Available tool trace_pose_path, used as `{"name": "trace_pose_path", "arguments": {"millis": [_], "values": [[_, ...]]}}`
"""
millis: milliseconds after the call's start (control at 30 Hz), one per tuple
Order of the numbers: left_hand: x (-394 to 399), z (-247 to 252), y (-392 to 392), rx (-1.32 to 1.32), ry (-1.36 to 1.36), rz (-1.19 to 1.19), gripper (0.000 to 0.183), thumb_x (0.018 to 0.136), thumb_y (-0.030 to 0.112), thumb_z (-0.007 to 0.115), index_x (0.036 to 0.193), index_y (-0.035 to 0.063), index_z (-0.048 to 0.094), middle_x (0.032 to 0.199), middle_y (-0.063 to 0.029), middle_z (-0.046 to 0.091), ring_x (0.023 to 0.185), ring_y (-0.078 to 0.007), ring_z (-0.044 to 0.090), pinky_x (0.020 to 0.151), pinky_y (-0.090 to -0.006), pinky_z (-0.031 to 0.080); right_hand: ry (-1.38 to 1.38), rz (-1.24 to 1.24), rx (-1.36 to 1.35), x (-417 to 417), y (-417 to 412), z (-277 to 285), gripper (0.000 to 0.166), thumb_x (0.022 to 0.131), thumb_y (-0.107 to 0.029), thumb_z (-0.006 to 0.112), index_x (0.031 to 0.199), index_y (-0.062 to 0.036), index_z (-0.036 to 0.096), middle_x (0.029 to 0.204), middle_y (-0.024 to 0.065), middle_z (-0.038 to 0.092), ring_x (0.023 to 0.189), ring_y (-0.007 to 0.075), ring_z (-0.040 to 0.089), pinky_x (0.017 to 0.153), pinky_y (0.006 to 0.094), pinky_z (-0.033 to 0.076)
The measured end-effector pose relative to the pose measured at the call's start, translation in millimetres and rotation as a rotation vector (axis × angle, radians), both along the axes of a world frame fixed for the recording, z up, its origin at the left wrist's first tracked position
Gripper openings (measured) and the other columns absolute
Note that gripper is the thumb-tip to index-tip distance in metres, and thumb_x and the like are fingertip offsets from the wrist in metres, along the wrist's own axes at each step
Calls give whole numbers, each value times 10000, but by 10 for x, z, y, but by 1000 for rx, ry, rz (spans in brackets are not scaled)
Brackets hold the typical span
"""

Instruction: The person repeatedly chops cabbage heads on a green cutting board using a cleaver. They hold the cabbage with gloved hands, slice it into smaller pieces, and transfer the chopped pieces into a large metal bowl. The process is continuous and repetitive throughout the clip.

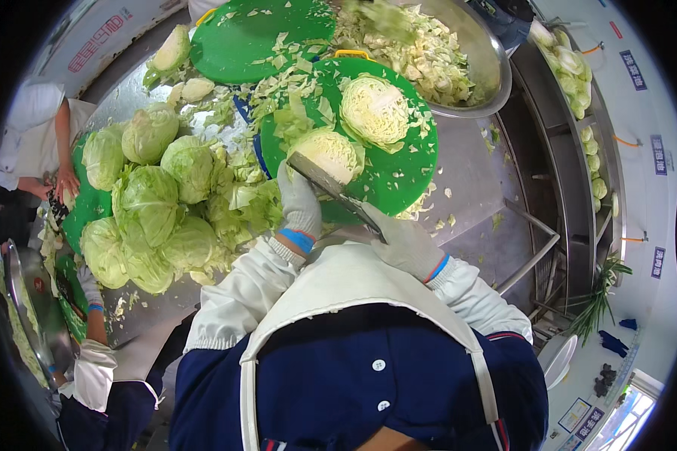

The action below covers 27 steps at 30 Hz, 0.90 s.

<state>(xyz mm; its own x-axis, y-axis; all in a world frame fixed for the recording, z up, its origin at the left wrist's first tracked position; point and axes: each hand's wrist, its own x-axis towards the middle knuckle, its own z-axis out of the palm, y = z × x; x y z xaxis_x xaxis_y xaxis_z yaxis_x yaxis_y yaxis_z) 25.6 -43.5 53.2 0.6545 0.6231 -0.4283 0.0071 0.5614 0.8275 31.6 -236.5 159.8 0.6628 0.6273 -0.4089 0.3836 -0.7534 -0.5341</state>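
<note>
My right hand [409, 239], in a pale knit glove with a blue and orange cuff band, grips a broad kitchen knife [330, 183] by its handle. The blade slants up and left across the near side of a cut cabbage half [335, 155] on a round green cutting board [395, 180]. My left hand [300, 200], gloved too, is beside the near left of that half, close to the blade tip; the blade hides part of its fingers, so its hold is unclear. A second cabbage half [375, 110] lies cut face up farther back, among chopped cabbage pieces [293, 79].
Several whole cabbages [146, 197] are heaped at left. A large metal bowl [493, 84] of chopped cabbage stands back right, beyond a second green board [259, 39]. Co-workers' hands [66, 180] and a gloved hand [89, 284] are at left. A metal rail [533, 256] edges the right.
</note>
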Motion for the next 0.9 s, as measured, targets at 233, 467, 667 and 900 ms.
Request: {"name": "trace_pose_path", "arguments": {"millis": [233,467,667,900], "values": [[-36,-256,40,270,155,-36,527,996,282,491,1443,26,379,1304,-153,546,1125,-244,560,958,-340,456,13,-24,13,125,243,-42,591,839,-197,579,1406,-99,441,954,256,662,878,423,655,789,481,526],[-163,-53,172,123,59,-64,593,963,237,549,1470,0,353,1329,-164,532,1127,-238,542,982,-327,425,-6,-36,85,387,593,-194,566,841,-234,580,1385,-119,478,982,242,669,911,420,646,807,481,517],[-221,-192,507,237,-88,-275,541,944,187,519,1436,-9,406,1281,-142,566,1105,-208,563,951,-299,458,415,-475,534,247,93,169,372,869,-119,579,1229,-28,599,699,46,599,553,125,574,530,290,486],[-201,-48,591,-83,-85,-268,531,931,133,514,1436,5,411,1325,-139,551,1163,-229,562,998,-338,460,662,-524,504,320,-119,-52,80,874,-62,551,928,-5,563,641,-7,501,491,80,471,467,259,431]]}}
